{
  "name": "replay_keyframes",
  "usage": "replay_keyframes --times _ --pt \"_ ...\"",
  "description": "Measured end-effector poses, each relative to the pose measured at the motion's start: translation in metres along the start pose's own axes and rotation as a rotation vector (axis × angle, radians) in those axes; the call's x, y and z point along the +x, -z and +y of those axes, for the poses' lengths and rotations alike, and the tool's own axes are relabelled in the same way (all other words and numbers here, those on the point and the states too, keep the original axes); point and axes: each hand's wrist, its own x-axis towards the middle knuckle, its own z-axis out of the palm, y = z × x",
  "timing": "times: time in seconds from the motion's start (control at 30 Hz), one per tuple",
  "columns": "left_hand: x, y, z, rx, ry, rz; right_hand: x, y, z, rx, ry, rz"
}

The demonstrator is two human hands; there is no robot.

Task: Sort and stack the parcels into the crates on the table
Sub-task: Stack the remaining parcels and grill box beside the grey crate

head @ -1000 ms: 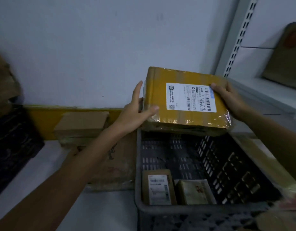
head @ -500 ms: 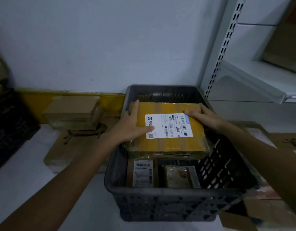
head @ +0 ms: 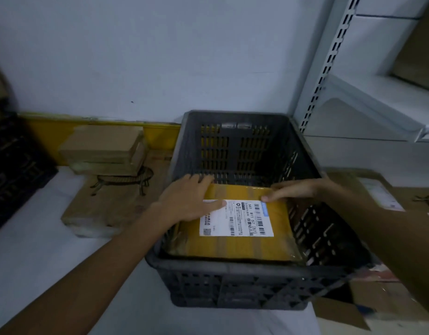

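A white wall (head: 136, 56) with a yellow strip (head: 160, 136) along its base meets slotted white shelving (head: 325, 68) at right.

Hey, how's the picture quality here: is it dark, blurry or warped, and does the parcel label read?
Head view: dim and bluish overall; the label on the parcel is the brightest patch, barcodes sharp, small print not legible; head view again, the shelf upright slants from the wide lens, and the left-edge crate is lost in shadow.
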Motion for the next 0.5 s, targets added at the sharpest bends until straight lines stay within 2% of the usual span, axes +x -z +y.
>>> replay_keyframes --times 0.1,0.2,0.27,0.37,0.5 --pt "-0.002 0.000 0.002 0.060 0.001 -0.010 0.003 -0.005 -0.004 0.011 0.126 0.093" --pt "-0.003 -0.001 0.000 0.079 -0.012 0.027 0.016 -0.006 -0.012 0.199 0.366 0.500" --pt "-0.002 -0.001 -0.003 0.046 -0.036 0.089 0.020 -0.006 -0.023 0.244 0.466 0.678" --pt "0.000 0.001 -0.010 -0.088 -0.044 0.248 0.021 -0.009 -0.044 0.148 0.560 0.760" --pt "-0.001 0.012 -0.037 -0.151 0.016 0.419 0.026 -0.013 -0.083 0.081 0.713 0.820"
